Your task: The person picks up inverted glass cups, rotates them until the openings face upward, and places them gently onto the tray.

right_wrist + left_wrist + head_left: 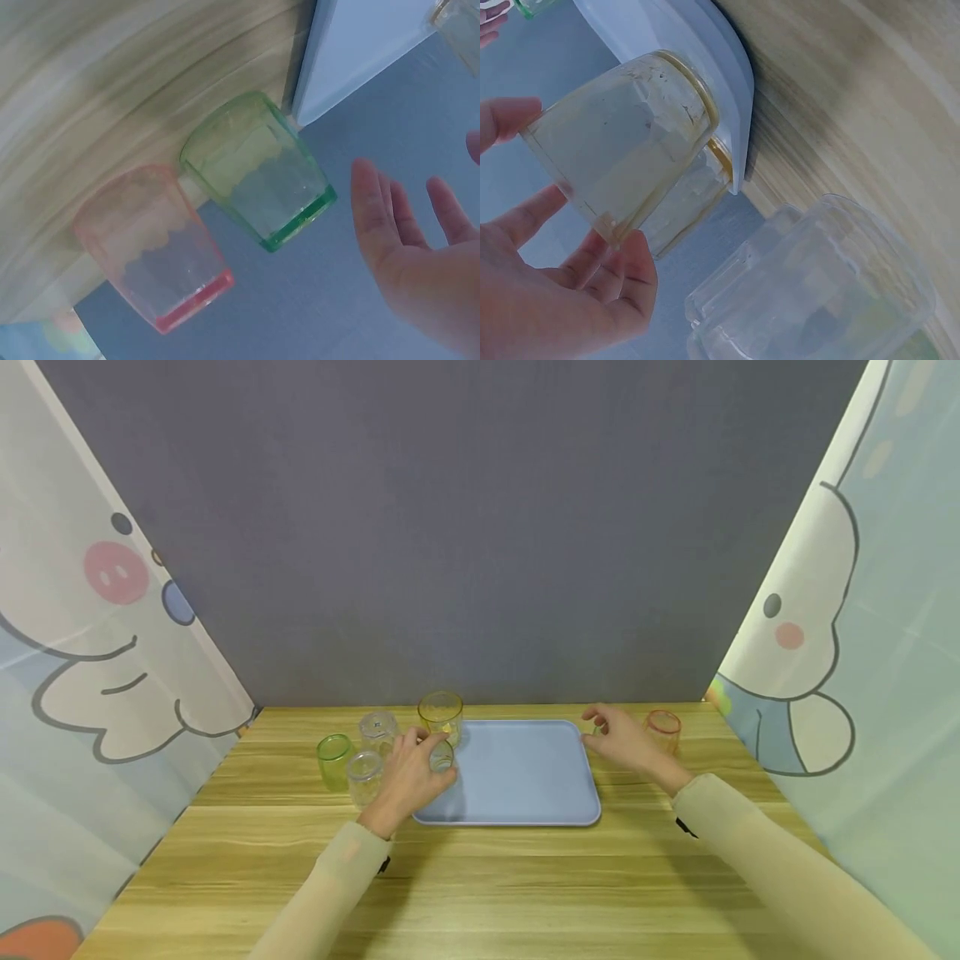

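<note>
My left hand [411, 777] grips a see-through, amber-tinted tumbler [622, 142] near its rim, thumb on one side and fingers on the other. Its amber base is over the left part of the pale blue tray [525, 772]. Just behind it, at the tray's back left corner, stands a yellow-rimmed tumbler [441, 714]. My right hand [621, 742] hovers by the tray's right edge, fingers loosely bent and holding nothing. Beside it, a green tumbler [259, 172] stands upside down on the table, mostly hidden behind the hand in the head view.
A red upside-down tumbler [663, 732] stands to the right of the green one. Left of the tray are two clear tumblers, one behind [377, 729] and one in front [365, 779], plus another green tumbler [334, 763]. A dark panel [480, 568] rises behind the wooden table.
</note>
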Demonstrator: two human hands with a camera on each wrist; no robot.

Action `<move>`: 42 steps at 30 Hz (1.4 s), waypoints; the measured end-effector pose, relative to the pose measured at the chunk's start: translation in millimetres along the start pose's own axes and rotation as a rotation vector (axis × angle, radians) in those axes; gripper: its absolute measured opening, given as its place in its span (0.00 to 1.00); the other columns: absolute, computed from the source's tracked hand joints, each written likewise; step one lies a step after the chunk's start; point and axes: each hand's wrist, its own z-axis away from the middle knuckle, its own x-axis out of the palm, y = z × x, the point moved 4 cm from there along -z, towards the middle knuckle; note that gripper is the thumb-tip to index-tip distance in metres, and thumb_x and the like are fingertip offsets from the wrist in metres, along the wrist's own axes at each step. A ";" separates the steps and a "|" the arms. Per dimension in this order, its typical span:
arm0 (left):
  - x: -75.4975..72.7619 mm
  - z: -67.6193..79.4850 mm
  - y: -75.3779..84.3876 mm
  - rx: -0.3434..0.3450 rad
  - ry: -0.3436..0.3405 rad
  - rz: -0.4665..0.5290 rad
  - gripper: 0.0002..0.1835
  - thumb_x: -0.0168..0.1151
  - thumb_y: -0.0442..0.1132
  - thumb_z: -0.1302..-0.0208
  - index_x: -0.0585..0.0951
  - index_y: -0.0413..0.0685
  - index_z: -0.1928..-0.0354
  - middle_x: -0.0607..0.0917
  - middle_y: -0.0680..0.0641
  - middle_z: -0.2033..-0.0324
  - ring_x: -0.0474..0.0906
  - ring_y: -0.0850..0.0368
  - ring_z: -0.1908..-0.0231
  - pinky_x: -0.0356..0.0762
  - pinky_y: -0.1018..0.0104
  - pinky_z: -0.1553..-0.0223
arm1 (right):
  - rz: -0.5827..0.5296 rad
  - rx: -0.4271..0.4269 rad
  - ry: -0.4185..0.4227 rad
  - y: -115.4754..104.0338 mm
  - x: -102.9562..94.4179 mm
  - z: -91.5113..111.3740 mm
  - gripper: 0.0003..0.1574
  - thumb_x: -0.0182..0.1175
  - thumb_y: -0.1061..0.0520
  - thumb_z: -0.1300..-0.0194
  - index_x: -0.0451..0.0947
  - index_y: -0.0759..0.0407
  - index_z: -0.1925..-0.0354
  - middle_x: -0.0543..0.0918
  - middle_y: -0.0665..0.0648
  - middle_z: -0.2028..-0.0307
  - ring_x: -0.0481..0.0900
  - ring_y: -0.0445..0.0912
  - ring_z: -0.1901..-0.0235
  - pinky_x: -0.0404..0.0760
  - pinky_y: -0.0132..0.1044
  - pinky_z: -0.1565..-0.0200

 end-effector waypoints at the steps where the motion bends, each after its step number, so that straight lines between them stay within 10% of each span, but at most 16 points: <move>1: 0.3 -0.1 -0.3 -0.003 -0.001 0.003 0.32 0.71 0.48 0.44 0.80 0.49 0.35 0.75 0.39 0.45 0.70 0.42 0.50 0.70 0.45 0.53 | 0.007 0.001 -0.005 -0.3 -1.0 0.4 0.24 0.62 0.55 0.32 0.75 0.65 0.42 0.79 0.69 0.48 0.78 0.62 0.48 0.78 0.55 0.51; 24: 5.8 -9.1 -7.8 -0.038 -0.018 -0.077 0.30 0.65 0.50 0.38 0.79 0.51 0.34 0.76 0.37 0.41 0.70 0.38 0.43 0.68 0.37 0.48 | 0.223 0.018 -0.038 3.1 -15.4 -7.1 0.31 0.59 0.51 0.33 0.73 0.64 0.37 0.75 0.71 0.42 0.74 0.64 0.43 0.75 0.65 0.50; 31: 6.9 -10.6 -8.8 -0.043 -0.031 -0.085 0.30 0.65 0.50 0.37 0.79 0.51 0.33 0.75 0.36 0.39 0.70 0.38 0.44 0.68 0.41 0.52 | 0.256 0.089 -0.041 8.3 -16.1 -8.9 0.32 0.58 0.49 0.34 0.73 0.60 0.36 0.72 0.70 0.39 0.68 0.69 0.38 0.55 0.85 0.56; 42: 7.6 -13.4 -7.8 -0.058 -0.049 -0.116 0.29 0.64 0.50 0.36 0.78 0.53 0.33 0.75 0.36 0.38 0.69 0.37 0.42 0.69 0.42 0.52 | 0.311 0.178 -0.051 20.2 -15.5 -11.9 0.34 0.56 0.46 0.36 0.72 0.56 0.35 0.71 0.66 0.40 0.67 0.68 0.38 0.61 0.81 0.63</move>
